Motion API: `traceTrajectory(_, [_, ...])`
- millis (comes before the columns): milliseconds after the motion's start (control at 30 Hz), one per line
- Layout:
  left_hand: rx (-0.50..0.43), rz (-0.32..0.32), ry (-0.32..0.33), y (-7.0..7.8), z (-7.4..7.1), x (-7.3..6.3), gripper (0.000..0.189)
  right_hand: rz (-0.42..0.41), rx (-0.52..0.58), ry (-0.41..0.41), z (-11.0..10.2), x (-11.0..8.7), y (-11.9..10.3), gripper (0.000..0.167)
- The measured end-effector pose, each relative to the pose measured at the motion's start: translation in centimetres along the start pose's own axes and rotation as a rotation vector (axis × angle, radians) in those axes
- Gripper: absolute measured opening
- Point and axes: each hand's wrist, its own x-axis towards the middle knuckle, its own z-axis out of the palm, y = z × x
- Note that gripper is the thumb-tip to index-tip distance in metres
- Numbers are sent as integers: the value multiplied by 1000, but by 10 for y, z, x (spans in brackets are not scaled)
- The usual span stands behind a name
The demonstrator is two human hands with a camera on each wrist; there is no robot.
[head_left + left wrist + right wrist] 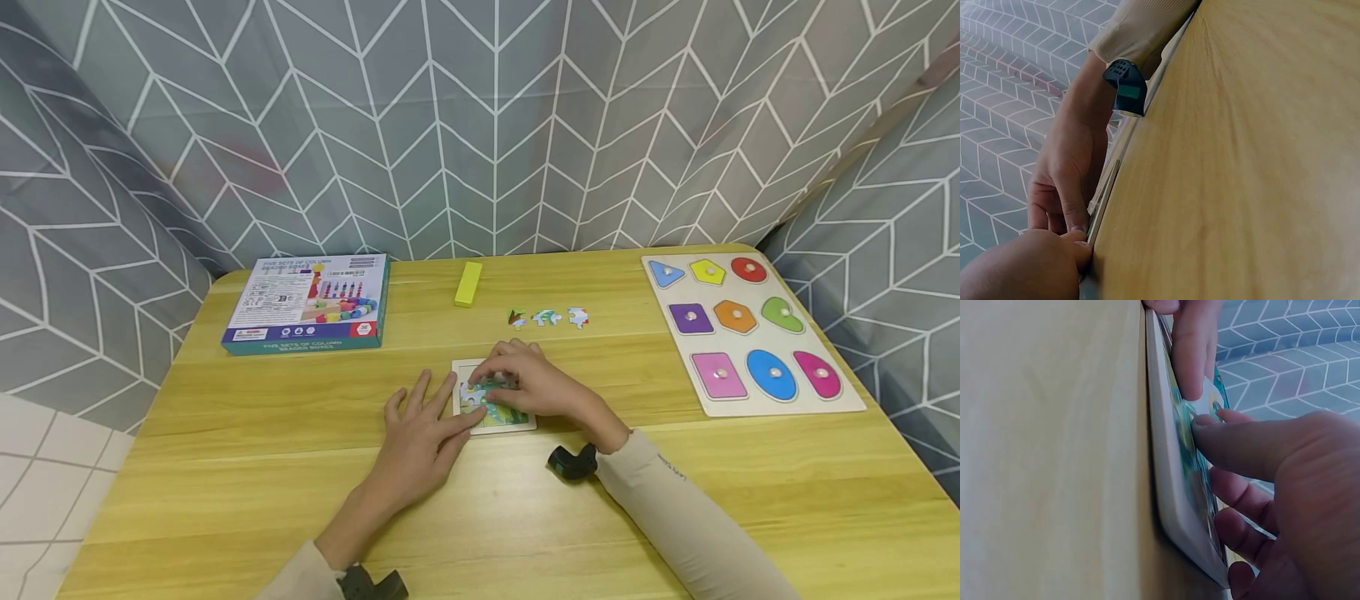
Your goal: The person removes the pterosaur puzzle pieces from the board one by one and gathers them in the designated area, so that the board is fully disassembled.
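Observation:
A small square jigsaw puzzle in a pale tray [497,430] lies flat on the table, its picture green and blue. My left hand [420,446] spreads its fingers at the tray's left side, with the index fingertip on the puzzle's lower left. From the right, my right hand [536,382] arches over the tray and covers its upper right. In the right wrist view, the right thumb and index finger pinch a white and teal puzzle piece [1209,397] at the puzzle's surface. The other right fingers [1241,531] curl by the tray's far edge.
Behind the tray lie several loose puzzle pieces [547,317] in a row and a yellow block [468,284]. A boxed bead toy [307,304] sits at back left. At right is a shape board [753,333] with knobbed colored shapes. A patterned curtain [480,125] hangs behind the table.

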Motion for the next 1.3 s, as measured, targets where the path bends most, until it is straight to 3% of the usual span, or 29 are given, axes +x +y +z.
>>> traceTrajectory(467, [11, 8, -3, 0, 0, 0, 33, -64, 7, 65, 9, 2, 0, 20])
traceTrajectory(833, [18, 9, -4, 0, 0, 0, 33, -114, 13, 62, 11, 4, 0, 23])
traceTrajectory(1300, [15, 5, 2, 0, 1, 0, 33, -71, -10, 99, 8, 3, 5, 26])
